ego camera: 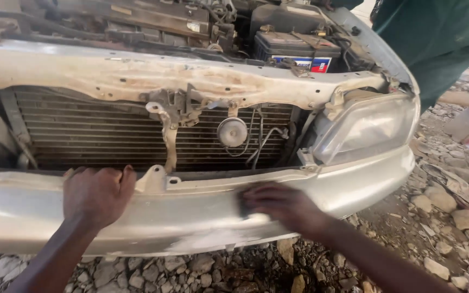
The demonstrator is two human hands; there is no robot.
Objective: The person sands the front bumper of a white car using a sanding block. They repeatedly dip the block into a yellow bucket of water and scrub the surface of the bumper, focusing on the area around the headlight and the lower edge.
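A single camera on the person's head looks forward and down from close range at the car's front bumper (202, 217), with the radiator grille (109, 135) and open engine bay above and rubble-strewn ground (441, 217) along the lower edge.
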